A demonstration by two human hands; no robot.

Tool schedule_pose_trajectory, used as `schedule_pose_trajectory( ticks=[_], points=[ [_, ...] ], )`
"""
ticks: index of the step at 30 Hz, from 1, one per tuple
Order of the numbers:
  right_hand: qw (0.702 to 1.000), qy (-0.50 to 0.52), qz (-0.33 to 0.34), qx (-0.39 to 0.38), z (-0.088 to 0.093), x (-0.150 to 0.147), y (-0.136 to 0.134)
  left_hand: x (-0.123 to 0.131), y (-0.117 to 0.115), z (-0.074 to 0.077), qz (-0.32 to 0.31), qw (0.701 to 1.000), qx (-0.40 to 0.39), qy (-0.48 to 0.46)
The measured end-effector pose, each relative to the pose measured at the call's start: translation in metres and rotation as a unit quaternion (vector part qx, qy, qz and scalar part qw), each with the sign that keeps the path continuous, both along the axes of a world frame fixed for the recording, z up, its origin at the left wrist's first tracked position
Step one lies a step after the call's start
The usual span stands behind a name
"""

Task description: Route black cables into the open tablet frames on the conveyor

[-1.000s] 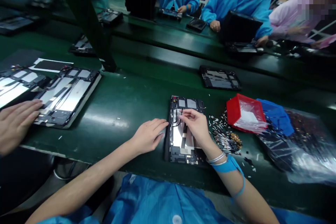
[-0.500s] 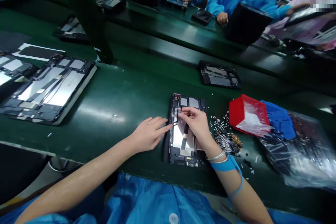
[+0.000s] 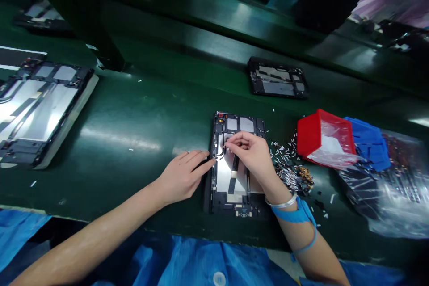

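Observation:
An opened tablet chassis (image 3: 231,187) lies on the green bench in front of me, its silver plate and black flex cables showing. My left hand (image 3: 182,174) lies flat beside its left edge, fingers stretched, fingertips touching the frame. My right hand (image 3: 253,154) rests on the chassis with thumb and forefinger pinched on a thin black cable (image 3: 220,155) near the upper left of the board. A blue wrist strap and a bangle sit on that wrist.
A red bin (image 3: 325,138) with a plastic bag stands to the right, beside blue cloth (image 3: 368,143) and clear bags. Small loose parts (image 3: 291,172) are scattered between bin and chassis. Another tablet chassis (image 3: 276,78) lies further back; a larger one (image 3: 40,107) lies at the left.
The view has tilted down and shifted left. My right hand's pinch has moved slightly towards the chassis's upper left. The other person's hand at the left edge is gone from view.

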State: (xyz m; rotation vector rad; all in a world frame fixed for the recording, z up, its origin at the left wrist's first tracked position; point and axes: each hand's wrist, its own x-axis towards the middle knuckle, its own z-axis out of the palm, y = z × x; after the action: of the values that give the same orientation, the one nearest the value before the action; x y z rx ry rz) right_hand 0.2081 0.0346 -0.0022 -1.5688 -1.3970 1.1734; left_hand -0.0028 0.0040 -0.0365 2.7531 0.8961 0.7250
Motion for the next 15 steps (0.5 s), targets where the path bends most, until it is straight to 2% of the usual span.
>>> schedule_pose_trajectory(
  ticks=[7,15],
  points=[
    [0.999,0.001,0.011,-0.043,0.0052,0.0049,-0.0006,0.0028,-0.0018,0.0034,0.026,0.999,0.021,-0.002],
    [0.999,-0.009,0.034,-0.038,0.0075,0.005,-0.0007,0.0039,-0.003,0.0042,0.028,0.999,0.01,-0.011]
  ],
)
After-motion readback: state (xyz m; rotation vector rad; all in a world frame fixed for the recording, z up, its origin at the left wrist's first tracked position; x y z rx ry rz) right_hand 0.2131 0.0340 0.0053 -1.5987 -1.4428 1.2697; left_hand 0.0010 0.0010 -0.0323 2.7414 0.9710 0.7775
